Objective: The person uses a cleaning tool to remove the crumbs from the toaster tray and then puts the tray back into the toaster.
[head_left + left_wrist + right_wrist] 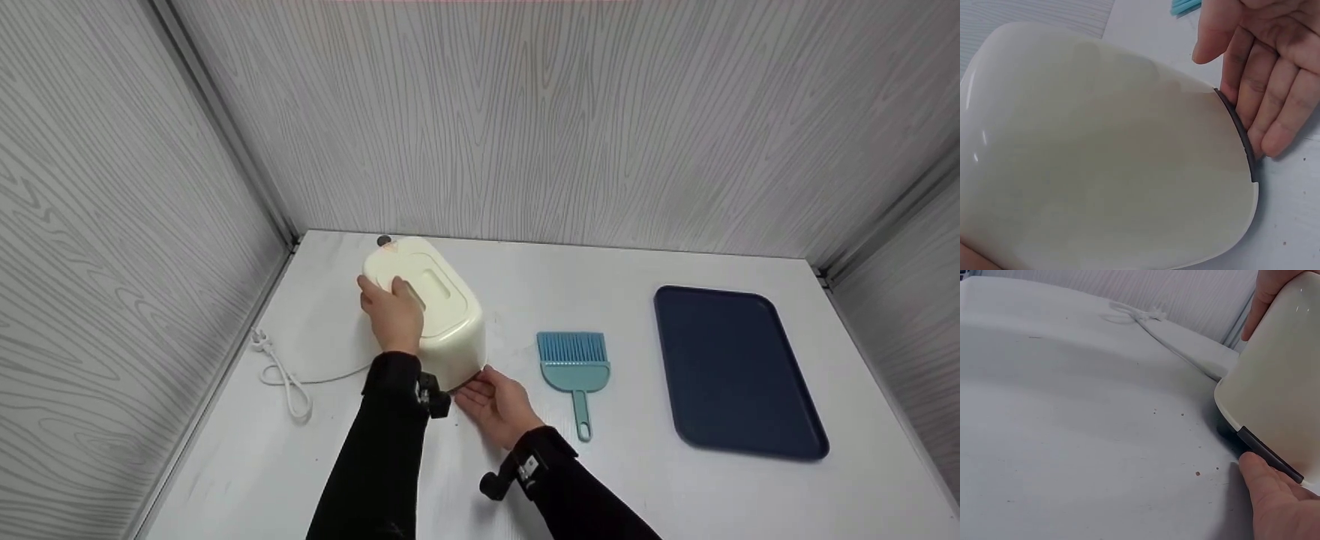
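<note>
Fingers of the right hand [499, 409] lie extended, palm up, their tips touching a dark strip [1237, 132] along the lower edge of the cream toaster [1100, 140]; this hand is not gripping. The left hand [395, 319], ahead of it and to its left, holds the toaster over its upper left edge, thumb on the upper face and fingers down the side. The toaster therefore sits under the left hand and just beyond the right.

As for progress, the steadying hold seems settled and contact with the strip made, while the strip sits against the edge, so I judge the work there to be early. Small brown crumbs [1198, 473] lie unswept on the table [697, 495] just left of the right hand, and the brush [575, 375] is in neither hand.

Beside the right hand, to its right, that brush lies flat, bristles pointing away from the person. Farther right is a dark blue tray [739, 371]. Left of the left hand lies a looped white cord [289, 382] ending in a plug [259, 339]; it runs to the toaster and could catch if the body slid that way. The toaster's body hides its underside, so the fingertips' reach beneath cannot be told.
</note>
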Action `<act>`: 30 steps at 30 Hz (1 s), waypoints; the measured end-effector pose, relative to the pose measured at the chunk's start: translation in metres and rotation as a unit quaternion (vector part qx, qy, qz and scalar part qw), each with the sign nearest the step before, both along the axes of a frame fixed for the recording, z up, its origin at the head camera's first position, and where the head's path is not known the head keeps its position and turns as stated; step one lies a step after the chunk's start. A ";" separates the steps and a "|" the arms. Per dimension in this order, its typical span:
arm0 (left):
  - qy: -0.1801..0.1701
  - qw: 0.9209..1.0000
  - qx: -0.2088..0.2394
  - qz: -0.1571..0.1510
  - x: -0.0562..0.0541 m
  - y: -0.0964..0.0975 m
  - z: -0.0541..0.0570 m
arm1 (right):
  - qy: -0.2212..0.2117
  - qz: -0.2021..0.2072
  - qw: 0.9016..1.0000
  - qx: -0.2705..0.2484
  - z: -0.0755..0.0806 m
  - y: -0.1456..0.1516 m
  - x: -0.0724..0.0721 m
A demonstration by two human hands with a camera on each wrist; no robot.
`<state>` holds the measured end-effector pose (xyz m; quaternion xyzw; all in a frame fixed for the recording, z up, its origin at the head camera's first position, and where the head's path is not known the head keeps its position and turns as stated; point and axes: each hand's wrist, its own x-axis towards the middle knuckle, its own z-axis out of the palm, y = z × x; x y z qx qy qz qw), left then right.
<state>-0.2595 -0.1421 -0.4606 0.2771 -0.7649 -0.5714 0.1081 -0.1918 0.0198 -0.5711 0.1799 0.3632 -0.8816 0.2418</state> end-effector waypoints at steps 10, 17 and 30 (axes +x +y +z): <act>-0.003 1.000 -0.001 -0.012 0.000 0.003 -0.001 | -0.011 -0.014 1.000 -0.005 -0.004 0.003 0.000; 0.001 1.000 -0.011 -0.004 -0.001 0.002 -0.002 | -0.013 -0.011 1.000 -0.001 -0.004 0.001 0.003; -0.004 1.000 -0.015 0.001 -0.003 0.002 -0.003 | -0.006 -0.015 1.000 0.010 -0.006 0.000 0.004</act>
